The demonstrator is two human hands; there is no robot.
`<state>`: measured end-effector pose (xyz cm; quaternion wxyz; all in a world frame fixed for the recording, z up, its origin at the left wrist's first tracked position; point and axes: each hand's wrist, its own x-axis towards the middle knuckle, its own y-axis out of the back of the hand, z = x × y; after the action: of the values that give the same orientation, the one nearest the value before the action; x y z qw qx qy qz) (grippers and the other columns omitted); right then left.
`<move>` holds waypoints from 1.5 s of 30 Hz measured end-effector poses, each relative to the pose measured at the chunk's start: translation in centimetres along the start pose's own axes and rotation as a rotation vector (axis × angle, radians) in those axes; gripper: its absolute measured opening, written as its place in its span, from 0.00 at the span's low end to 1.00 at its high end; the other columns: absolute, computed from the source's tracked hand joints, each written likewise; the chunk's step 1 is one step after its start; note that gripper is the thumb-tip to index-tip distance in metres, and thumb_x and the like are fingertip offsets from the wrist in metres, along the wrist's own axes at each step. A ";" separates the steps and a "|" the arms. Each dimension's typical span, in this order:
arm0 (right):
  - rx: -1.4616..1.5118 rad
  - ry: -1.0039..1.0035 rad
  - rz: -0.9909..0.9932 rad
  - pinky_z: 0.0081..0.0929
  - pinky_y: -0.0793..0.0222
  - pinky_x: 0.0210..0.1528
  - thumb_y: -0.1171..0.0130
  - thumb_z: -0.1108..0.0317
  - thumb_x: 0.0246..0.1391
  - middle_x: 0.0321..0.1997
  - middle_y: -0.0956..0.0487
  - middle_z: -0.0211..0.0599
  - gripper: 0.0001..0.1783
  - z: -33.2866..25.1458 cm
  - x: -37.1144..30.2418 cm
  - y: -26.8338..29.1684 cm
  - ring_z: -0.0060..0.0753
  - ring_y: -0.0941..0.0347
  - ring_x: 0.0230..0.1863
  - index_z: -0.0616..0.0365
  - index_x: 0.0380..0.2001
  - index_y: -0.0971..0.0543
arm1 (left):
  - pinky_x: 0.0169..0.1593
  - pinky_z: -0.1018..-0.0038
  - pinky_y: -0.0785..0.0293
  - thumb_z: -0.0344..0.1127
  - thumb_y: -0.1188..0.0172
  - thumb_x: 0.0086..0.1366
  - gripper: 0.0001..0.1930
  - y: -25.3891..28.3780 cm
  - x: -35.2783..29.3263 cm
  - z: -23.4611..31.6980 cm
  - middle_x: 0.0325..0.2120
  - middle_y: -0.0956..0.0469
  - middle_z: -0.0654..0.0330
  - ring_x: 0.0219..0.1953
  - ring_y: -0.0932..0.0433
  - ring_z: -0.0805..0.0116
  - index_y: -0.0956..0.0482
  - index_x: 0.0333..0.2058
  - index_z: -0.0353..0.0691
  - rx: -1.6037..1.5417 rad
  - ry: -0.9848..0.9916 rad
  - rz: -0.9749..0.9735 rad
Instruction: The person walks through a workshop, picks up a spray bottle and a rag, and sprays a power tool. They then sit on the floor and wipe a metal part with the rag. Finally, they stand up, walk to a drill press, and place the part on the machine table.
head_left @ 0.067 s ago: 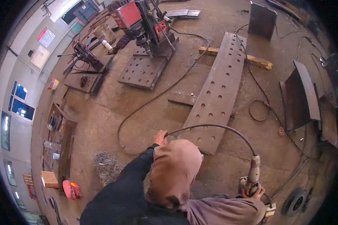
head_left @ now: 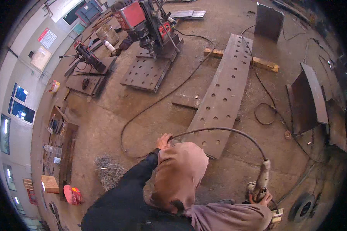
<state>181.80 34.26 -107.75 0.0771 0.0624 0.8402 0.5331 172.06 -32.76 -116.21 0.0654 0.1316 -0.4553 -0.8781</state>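
Note:
My right hand (head_left: 263,198), at the lower right, grips the lower part of a grimy, pale power tool (head_left: 262,175) like a grinder, which stands nearly upright. From its top a thick black cable (head_left: 229,129) arches left to my left hand (head_left: 164,141). The left fingers are closed where that cable meets them; whatever lies below is hidden behind my brown-clad knee (head_left: 181,169). Just beyond that knee is the near end of a long steel plate (head_left: 219,102) with rows of round holes.
A wooden beam (head_left: 264,63) lies under the plate's far part. A red magnetic drill (head_left: 133,17) stands on a stack of drilled plates (head_left: 142,75). Metal shavings (head_left: 110,171) lie left of my arm. Steel pieces (head_left: 308,94) stand at right, near a looping cable (head_left: 268,123).
The top of the power tool has tipped slightly to the right, and the cable with it. Both hands stay almost where they were.

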 end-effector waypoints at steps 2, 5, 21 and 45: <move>-0.092 -0.270 0.052 0.52 0.34 0.59 0.23 0.43 0.32 0.61 0.40 0.52 0.58 1.6 -1.1 0.4 0.56 0.37 0.62 0.55 0.65 0.38 | 0.54 0.56 0.28 0.31 0.40 0.58 0.18 4.9 1.2 7.6 0.46 0.22 0.49 0.51 0.24 0.49 0.22 0.49 0.42 -0.215 -0.205 -0.024; -0.152 -0.450 0.218 0.51 0.36 0.62 0.26 0.36 0.36 0.65 0.40 0.54 0.61 9.6 -0.8 -2.7 0.58 0.39 0.65 0.64 0.65 0.39 | 0.49 0.66 0.25 0.35 0.38 0.64 0.17 13.7 4.2 23.8 0.41 0.20 0.48 0.46 0.20 0.54 0.21 0.50 0.35 -0.295 -0.621 -0.065; 0.009 -0.732 0.615 0.44 0.39 0.65 0.37 0.31 0.48 0.64 0.32 0.62 0.56 6.1 -3.8 8.1 0.57 0.35 0.64 0.71 0.63 0.35 | 0.54 0.60 0.29 0.33 0.39 0.61 0.18 -7.0 0.2 83.3 0.45 0.26 0.49 0.54 0.28 0.47 0.26 0.49 0.37 -1.185 -0.751 0.480; -0.468 -0.399 -0.168 0.45 0.22 0.39 0.30 0.32 0.35 0.45 0.26 0.53 0.48 -8.0 3.0 1.0 0.54 0.19 0.38 0.60 0.48 0.31 | 0.60 0.55 0.29 0.27 0.43 0.56 0.35 0.4 14.6 10.4 0.70 0.49 0.50 0.59 0.29 0.44 0.37 0.65 0.50 0.357 -0.179 -0.238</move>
<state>177.35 28.12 -103.71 0.2963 0.0767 0.6652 0.6811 155.05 -28.27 -112.66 -0.1036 0.1155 -0.5887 -0.7933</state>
